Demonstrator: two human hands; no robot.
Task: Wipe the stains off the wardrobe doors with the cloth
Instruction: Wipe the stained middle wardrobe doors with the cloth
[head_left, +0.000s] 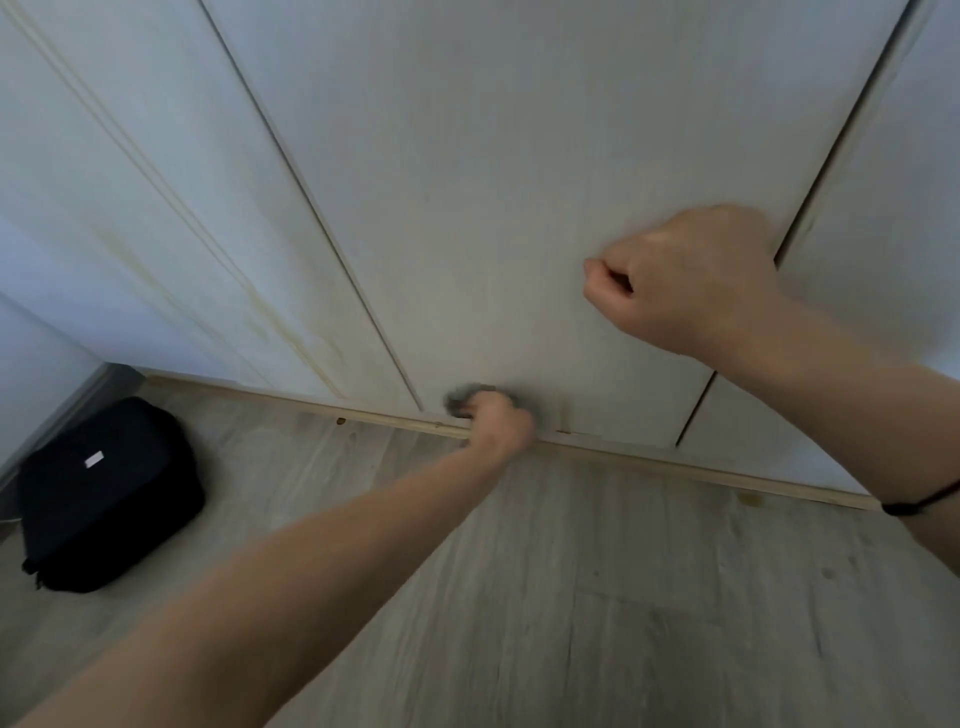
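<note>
Reaching over the pale wood floor (623, 597), the left hand (498, 421) bunches a grey cloth (462, 397) against the foot of the middle wardrobe door (493, 182), frame centre. A black bag (104, 493) sits lower left. Higher, the right hand (691, 275), fingers curled, rests at the door's right edge; whether it grips the edge cannot be told.

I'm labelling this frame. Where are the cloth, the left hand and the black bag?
cloth (461, 399), head view, grey bunch beyond the knuckles
left hand (501, 422), head view, back of the hand
black bag (109, 499), head view, its top panel
</note>
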